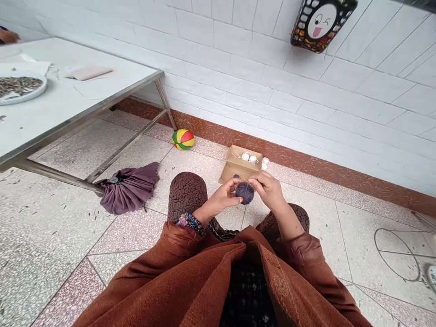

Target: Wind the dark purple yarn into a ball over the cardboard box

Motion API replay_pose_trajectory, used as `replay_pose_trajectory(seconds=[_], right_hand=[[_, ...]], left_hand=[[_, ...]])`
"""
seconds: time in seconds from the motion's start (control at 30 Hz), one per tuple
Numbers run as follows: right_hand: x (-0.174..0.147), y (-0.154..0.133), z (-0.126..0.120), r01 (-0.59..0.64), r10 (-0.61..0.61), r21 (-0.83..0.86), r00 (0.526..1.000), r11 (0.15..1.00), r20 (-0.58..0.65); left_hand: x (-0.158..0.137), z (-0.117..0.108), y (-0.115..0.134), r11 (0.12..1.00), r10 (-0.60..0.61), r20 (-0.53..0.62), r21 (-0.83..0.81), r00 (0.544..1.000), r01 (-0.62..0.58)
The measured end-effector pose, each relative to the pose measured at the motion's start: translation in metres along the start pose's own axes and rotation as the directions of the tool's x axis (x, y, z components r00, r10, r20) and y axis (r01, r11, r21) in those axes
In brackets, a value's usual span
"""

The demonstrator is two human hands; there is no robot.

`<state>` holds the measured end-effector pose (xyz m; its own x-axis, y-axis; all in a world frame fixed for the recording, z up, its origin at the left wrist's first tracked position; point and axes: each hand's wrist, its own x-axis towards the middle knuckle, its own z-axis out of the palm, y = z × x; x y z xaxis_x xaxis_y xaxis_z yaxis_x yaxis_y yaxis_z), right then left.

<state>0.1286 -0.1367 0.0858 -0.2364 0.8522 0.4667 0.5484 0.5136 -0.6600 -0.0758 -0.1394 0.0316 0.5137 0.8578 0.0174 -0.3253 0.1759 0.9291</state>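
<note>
A dark purple ball of yarn (245, 193) is held up over the gap between my knees. My left hand (223, 198) grips it from the left side, thumb below and fingers above. At the ball's upper right, my right hand (269, 188) has thumb and forefinger pinched together on its yarn; the strand itself is too fine to make out clearly. Just beyond my hands lies an open cardboard box (226, 172) on the floor. White balls (249, 157) sit in its far part, and a small dark ball (236, 176) shows partly behind my left fingers.
More white balls (265, 163) lie beside the box near the wall. A striped toy ball (183, 139) and a purple folded umbrella (131, 188) are on the floor to the left, by a metal-legged table (85, 91). A black basket (323, 22) hangs on the wall. A wire ring stand (397, 254) is at right.
</note>
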Motion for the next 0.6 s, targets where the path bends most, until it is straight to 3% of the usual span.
replay_pose_trajectory(seconds=[0.13,0.27,0.47,0.6], right_hand=[[-0.002,0.028,0.018,-0.141,0.145,0.039,0.984,0.989,-0.101],[-0.031,0.042,0.044,-0.235,0.245,0.111,0.966,0.966,-0.088],[-0.066,0.034,0.065,-0.204,0.203,0.044,0.979,0.978,0.025],[-0.069,0.016,0.058,-0.126,0.111,0.103,0.984,0.987,0.142]], left_hand=[[-0.006,0.005,0.005,0.994,0.021,0.071,-0.107,0.997,-0.014],[-0.005,0.008,0.003,0.959,0.017,-0.023,-0.283,1.0,-0.023],[0.006,0.002,-0.004,0.93,0.009,-0.213,-0.358,0.977,-0.087],[0.01,-0.004,-0.007,0.971,0.07,-0.295,-0.201,0.953,-0.133]])
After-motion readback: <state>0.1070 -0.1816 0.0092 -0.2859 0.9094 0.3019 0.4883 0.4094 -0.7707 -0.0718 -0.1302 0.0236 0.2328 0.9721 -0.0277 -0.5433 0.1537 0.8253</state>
